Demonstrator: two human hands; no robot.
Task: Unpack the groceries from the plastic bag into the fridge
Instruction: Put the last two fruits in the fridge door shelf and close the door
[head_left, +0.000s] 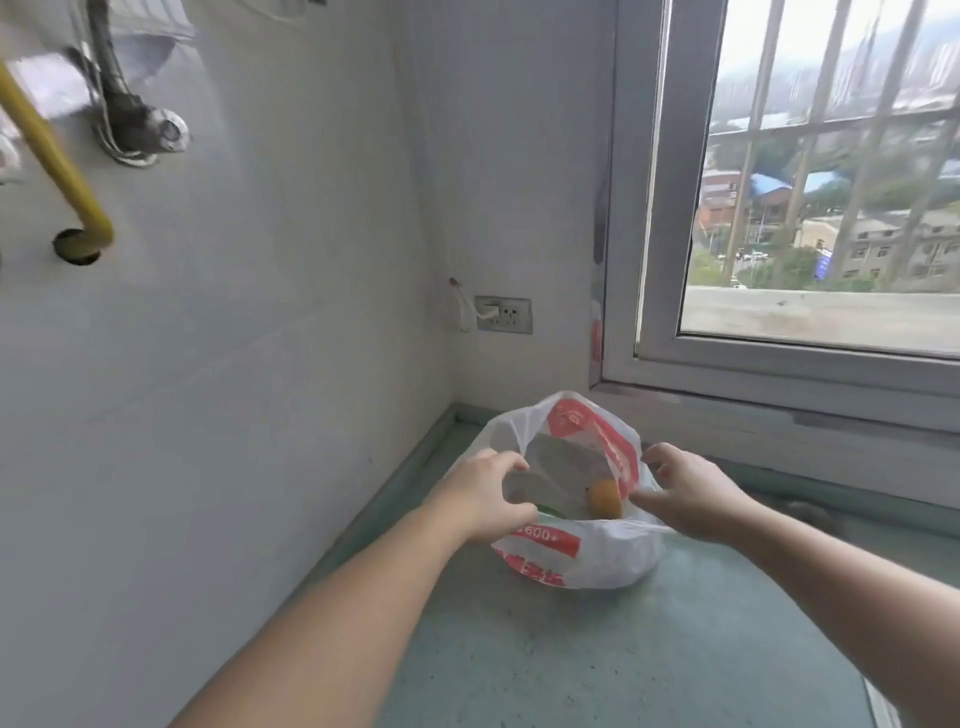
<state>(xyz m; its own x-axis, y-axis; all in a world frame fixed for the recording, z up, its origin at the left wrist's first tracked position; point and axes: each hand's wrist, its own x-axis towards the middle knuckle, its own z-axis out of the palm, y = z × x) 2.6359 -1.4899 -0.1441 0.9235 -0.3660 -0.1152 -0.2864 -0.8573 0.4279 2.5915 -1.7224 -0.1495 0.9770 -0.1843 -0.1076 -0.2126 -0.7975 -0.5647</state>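
While both hands hold the plastic bag (576, 551) mouth wide, left hand (488, 496) and right hand (691, 496) pinching its rim, the orange (604, 498) should be lifted first.

Your bag (587, 551) is sitting on the counter (623, 665) in the corner, below the window (810, 208), an orange (604, 498) lying inside.

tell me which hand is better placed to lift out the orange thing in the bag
Right, probably. The orange item lies toward the right of the plastic bag, just beside the right hand. The left hand holds the opposite rim.
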